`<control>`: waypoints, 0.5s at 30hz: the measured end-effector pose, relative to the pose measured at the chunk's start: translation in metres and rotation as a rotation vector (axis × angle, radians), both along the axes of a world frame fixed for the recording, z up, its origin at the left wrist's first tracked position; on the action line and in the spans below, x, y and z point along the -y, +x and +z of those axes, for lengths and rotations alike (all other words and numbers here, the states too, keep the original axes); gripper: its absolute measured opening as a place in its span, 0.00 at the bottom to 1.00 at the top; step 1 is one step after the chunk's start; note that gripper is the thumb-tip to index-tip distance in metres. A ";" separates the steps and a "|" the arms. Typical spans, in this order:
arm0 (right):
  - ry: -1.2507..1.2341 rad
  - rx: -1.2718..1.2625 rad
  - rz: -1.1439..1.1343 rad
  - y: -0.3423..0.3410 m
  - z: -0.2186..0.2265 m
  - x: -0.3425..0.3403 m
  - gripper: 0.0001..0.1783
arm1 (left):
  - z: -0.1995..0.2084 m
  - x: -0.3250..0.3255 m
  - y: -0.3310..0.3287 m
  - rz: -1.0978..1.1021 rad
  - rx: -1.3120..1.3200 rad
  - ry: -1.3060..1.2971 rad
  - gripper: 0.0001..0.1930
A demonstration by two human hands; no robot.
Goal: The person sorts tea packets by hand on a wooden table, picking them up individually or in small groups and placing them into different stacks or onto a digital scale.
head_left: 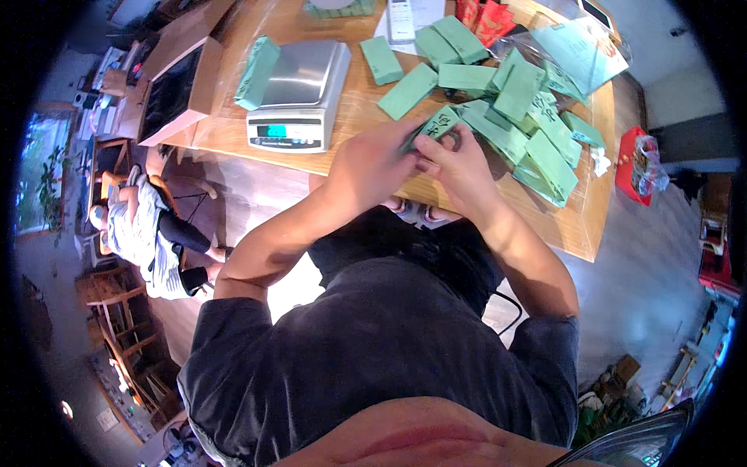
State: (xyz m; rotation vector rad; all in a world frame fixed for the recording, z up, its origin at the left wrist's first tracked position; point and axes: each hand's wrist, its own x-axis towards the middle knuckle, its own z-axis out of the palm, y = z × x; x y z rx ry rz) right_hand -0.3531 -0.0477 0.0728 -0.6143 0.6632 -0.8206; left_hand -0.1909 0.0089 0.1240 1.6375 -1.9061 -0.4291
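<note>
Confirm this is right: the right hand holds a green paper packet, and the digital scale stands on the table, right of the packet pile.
The side is wrong: the head view shows the digital scale standing on the table left of the packet pile. The right hand does hold a green paper packet.

**Open left, crowded right**

Beyond the left hand (372, 162), bare tabletop (354, 109) is leaving a lane, with the scale (299, 86) bounding its left side. Beyond and right of the right hand (467, 170), heaped green packets (520, 89) are blocking passage; a bare strip is running along their near side.
</note>
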 end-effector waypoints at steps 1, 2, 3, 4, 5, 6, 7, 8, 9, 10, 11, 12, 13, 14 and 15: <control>-0.012 -0.008 -0.003 0.001 0.001 0.000 0.35 | 0.001 0.002 0.002 0.013 0.016 -0.011 0.24; -0.038 -0.023 0.045 0.001 0.004 0.001 0.40 | 0.001 0.003 0.005 0.025 0.033 -0.022 0.24; -0.088 -0.122 0.061 0.001 0.005 0.001 0.41 | 0.000 0.006 0.008 0.032 0.045 -0.033 0.24; -0.139 -0.222 0.076 -0.001 0.006 0.001 0.41 | -0.001 0.008 0.012 0.079 0.027 -0.026 0.22; -0.189 -0.322 0.087 -0.003 0.007 0.002 0.41 | -0.001 0.012 0.020 0.109 0.032 -0.069 0.22; -0.217 -0.337 0.081 -0.008 0.008 0.000 0.43 | 0.000 0.014 0.031 0.134 0.038 -0.111 0.21; -0.244 -0.354 0.077 -0.014 0.009 -0.001 0.45 | 0.001 0.016 0.044 0.161 0.042 -0.153 0.21; -0.270 -0.371 0.071 -0.021 0.009 -0.002 0.47 | 0.006 0.020 0.059 0.255 0.128 -0.137 0.22; -0.328 -0.412 0.073 -0.029 0.006 0.000 0.48 | 0.013 0.024 0.077 0.349 0.214 -0.122 0.22; -0.384 -0.457 0.071 -0.040 0.000 0.001 0.49 | 0.019 0.032 0.097 0.412 0.261 -0.112 0.23; -0.440 -0.498 0.076 -0.049 -0.004 0.001 0.50 | 0.024 0.038 0.118 0.480 0.311 -0.101 0.23; -0.460 -0.534 0.066 -0.058 -0.002 0.000 0.49 | 0.025 0.044 0.139 0.519 0.353 -0.101 0.23; -0.479 -0.581 0.070 -0.067 -0.002 -0.001 0.49 | 0.026 0.051 0.157 0.557 0.399 -0.103 0.23; -0.496 -0.613 0.086 -0.074 -0.003 0.000 0.49 | 0.028 0.055 0.173 0.588 0.459 -0.088 0.23; -0.514 -0.661 0.085 -0.084 -0.003 -0.002 0.48 | 0.023 0.061 0.187 0.604 0.503 -0.080 0.23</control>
